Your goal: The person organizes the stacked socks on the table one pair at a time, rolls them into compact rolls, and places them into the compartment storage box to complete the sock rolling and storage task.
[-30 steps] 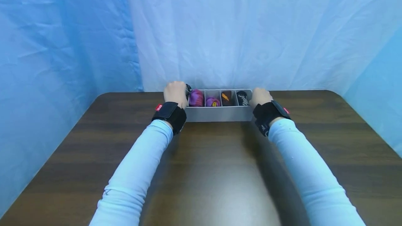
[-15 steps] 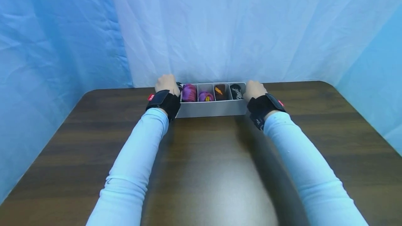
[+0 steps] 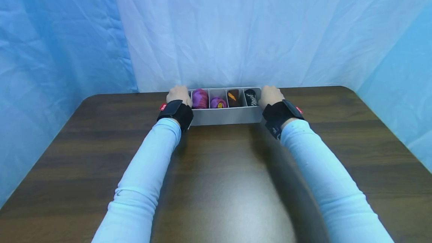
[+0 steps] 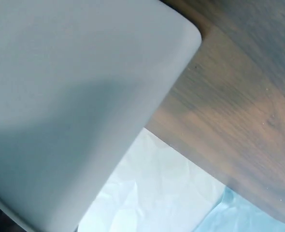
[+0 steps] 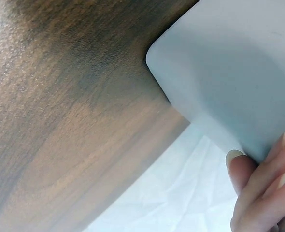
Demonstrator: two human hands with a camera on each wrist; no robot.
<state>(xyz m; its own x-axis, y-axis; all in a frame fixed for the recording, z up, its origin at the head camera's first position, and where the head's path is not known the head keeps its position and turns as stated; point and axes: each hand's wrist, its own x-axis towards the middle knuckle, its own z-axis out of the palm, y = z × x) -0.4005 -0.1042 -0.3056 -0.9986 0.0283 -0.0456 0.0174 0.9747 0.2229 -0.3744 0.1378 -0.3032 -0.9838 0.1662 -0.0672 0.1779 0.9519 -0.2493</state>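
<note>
A long light-grey divided box stands at the far side of the table. Its compartments hold rolled-up cloth bundles that look like socks: a purple one, a purple one with yellow, a brown one with orange and a black one with white stripes. My left hand grips the box's left end, partly covering a dark thing in the end compartment; its fingers are out of the left wrist view. At the right end my right hand holds on, fingertips curled against the end wall in the right wrist view.
The box stands on a dark wood-grain table near its rounded far edge. Pale blue sheets hang close behind the table and along both sides.
The head view has shifted, so the box and both hands appear farther left and higher. My left hand has lowered slightly at the box's end. My right hand keeps its hold.
</note>
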